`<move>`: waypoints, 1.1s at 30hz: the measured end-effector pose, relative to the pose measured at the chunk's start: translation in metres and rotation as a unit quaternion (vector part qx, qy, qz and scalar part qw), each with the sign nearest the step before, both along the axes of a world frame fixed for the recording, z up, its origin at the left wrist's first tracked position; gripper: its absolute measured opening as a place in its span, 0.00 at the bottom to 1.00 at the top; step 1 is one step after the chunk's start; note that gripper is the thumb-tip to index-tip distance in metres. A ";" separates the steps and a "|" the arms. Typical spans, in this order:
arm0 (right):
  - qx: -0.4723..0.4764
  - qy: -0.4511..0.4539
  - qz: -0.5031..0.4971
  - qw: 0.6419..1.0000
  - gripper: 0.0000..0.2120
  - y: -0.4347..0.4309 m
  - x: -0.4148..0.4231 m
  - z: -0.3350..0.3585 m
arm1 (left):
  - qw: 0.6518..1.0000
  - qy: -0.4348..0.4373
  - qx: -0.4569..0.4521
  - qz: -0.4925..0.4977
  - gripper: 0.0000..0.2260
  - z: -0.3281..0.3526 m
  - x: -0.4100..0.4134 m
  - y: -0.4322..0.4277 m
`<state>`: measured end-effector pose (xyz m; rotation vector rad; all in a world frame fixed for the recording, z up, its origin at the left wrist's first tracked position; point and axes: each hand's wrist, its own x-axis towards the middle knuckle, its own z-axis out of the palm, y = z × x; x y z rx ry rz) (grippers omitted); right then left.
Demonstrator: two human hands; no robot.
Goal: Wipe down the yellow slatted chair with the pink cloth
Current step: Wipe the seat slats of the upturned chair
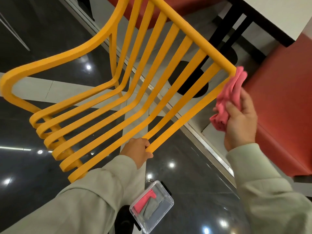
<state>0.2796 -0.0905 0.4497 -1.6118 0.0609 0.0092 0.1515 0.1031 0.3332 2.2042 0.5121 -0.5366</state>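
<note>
1. A yellow slatted chair fills the middle of the head view, tipped at a slant above a dark glossy floor.
2. The person's left hand, in a pale sleeve, curls its fingers around the near end of one slat.
3. The right hand grips a bunched pink cloth just beside the chair's right edge.
4. The cloth's upper end touches the corner where the top rail meets the outermost slat.
5. A red bench and a white table stand beyond the chair, to the right.
6. Low in the view sits a clear plastic box holding pink and grey cloths.
</note>
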 end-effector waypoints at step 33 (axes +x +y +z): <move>-0.601 -0.015 0.389 0.698 0.32 0.075 -0.081 -0.088 | 0.995 0.058 -0.071 0.038 0.14 -0.003 -0.106 0.055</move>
